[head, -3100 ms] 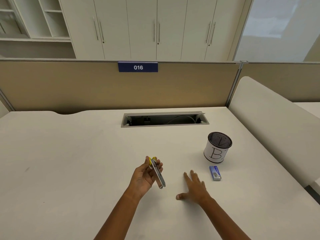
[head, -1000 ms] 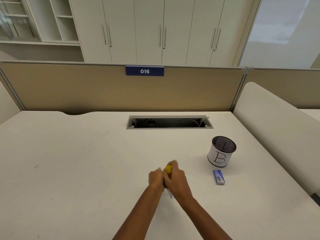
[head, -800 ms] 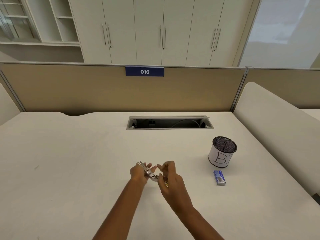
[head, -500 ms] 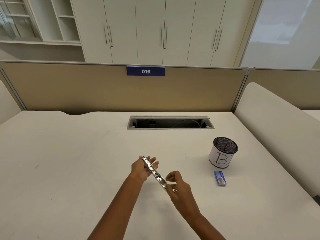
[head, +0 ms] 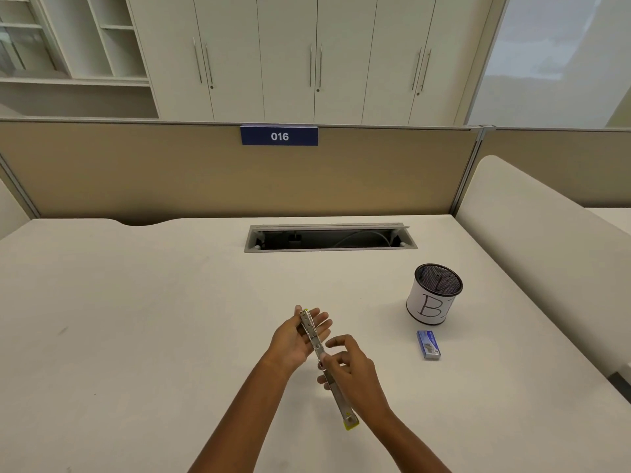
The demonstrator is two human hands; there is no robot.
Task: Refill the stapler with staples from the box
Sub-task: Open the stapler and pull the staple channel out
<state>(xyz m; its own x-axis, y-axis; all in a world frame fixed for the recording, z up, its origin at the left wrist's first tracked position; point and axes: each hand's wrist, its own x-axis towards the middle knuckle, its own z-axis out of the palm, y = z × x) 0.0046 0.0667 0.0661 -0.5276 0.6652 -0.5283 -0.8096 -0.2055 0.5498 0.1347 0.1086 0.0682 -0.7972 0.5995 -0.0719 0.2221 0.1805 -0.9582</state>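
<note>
Stapler (head: 324,360), swung open flat, lies across the half-open left hand (head: 295,337) at centre frame; the right hand (head: 355,373) pinches its middle. Staple box (head: 428,344) rests lower right on the bench (head: 136,319).

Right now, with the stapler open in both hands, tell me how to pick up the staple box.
Take the staple box across its two long sides, coming straight down from above. It lies flat on the desk, narrow, its long axis running away from you, just in front of the pen cup but apart from it. The right hand is nearer; the left hand can keep the stapler.
</note>
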